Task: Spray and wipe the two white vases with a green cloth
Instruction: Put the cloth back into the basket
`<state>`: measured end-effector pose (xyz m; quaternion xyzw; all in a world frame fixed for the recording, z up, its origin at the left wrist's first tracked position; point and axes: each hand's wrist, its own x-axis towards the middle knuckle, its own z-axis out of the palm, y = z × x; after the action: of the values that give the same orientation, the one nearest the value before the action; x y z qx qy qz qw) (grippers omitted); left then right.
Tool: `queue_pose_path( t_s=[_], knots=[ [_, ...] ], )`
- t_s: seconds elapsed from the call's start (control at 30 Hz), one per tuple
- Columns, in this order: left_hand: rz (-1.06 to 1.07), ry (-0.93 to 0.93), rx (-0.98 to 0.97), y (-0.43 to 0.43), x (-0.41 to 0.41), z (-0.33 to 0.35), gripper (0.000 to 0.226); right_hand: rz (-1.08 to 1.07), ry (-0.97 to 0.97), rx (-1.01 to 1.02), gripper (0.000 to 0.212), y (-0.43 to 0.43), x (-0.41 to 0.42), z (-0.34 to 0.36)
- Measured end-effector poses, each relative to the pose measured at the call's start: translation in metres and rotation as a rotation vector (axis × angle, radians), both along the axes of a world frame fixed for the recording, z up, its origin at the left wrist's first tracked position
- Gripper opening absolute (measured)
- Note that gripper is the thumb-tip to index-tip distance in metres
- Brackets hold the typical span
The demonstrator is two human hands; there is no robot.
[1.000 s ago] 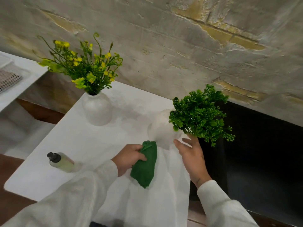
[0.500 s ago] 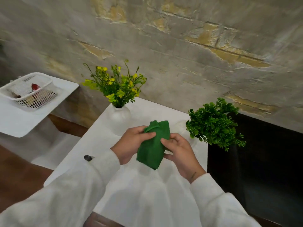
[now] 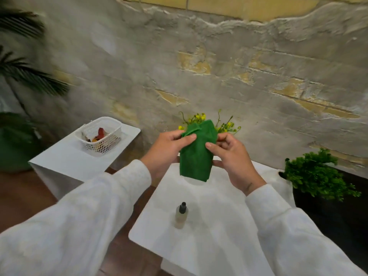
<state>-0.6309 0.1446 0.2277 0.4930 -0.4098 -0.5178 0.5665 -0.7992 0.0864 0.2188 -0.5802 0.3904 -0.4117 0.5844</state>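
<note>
Head view: white table against rough wall.

I see two bare hands, the left hand and the right hand, each coming out of a long, loose white sleeve. The left sleeve looks softly textured and bunches at the cuff. On the right sleeve side, a small dark mark sits on the wrist just above the cuff. No rings or watch show.
</note>
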Motion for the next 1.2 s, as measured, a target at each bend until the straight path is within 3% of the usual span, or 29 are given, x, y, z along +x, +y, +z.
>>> queue_pose_path(
  t_s=[0.27, 0.5, 0.67, 0.87, 0.97, 1.2],
  knots=[
    [0.110, 0.036, 0.084, 0.054, 0.110, -0.009, 0.031, 0.030, -0.038, -0.026, 0.011, 0.048, 0.116, -0.016],
    [0.135, 0.040, 0.101, 0.056, 0.201, -0.027, 0.028, 0.153, -0.001, -0.053, 0.013, 0.028, 0.211, -0.033],
    [0.216, 0.007, 0.115, 0.018, 0.273, -0.039, 0.036, 0.212, 0.021, -0.023, 0.015, -0.020, 0.288, -0.051],
    [0.328, -0.071, 0.129, -0.055, 0.350, -0.042, 0.030, 0.443, 0.095, 0.234, 0.029, -0.089, 0.360, -0.061],
    [0.371, -0.093, 0.151, -0.078, 0.379, -0.051, 0.023, 0.503, 0.178, 0.244, 0.028, -0.117, 0.385, -0.071],
    [0.288, 0.084, 0.240, -0.145, 0.463, -0.085, 0.044, 0.504, 0.289, 0.250, 0.018, -0.186, 0.449, -0.104]
  ],
)
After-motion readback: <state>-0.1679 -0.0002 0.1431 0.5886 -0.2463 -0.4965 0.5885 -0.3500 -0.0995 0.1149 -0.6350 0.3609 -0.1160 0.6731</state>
